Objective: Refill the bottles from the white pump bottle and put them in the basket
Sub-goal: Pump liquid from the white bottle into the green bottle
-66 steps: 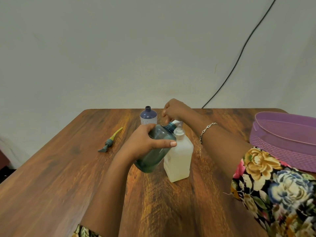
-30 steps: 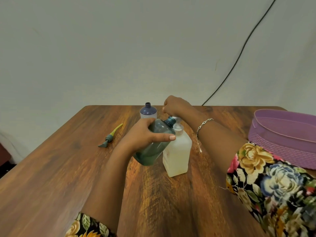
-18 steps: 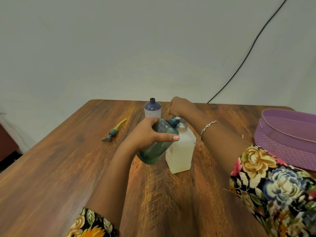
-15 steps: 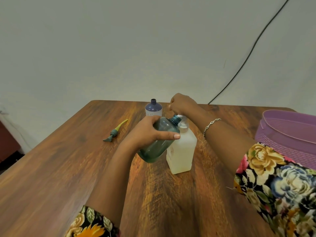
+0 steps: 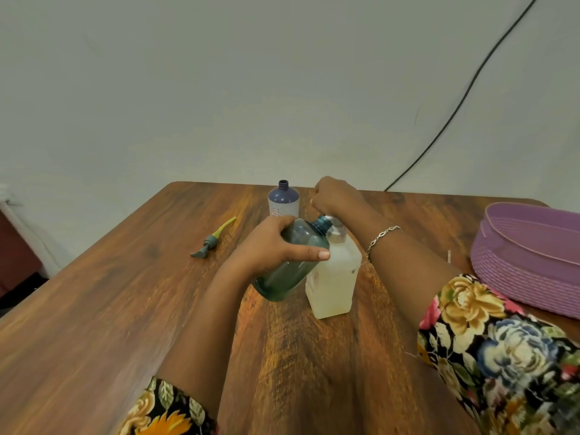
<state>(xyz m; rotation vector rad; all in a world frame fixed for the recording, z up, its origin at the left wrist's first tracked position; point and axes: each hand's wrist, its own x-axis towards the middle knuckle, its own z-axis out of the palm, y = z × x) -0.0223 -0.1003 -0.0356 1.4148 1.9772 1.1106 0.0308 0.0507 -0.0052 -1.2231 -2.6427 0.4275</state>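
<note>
The left hand grips the teal bottle, fingers wrapped round it, and holds it tilted off the table with its open neck at the pump bottle's spout. The right hand curls over the pump head, hiding it. A purple bottle stands behind them, and the basket sits at the far right.

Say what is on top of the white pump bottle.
The right hand is curled over the white pump bottle, hiding its pump head. The left hand holds the tilted teal bottle, open neck beside it.
</note>
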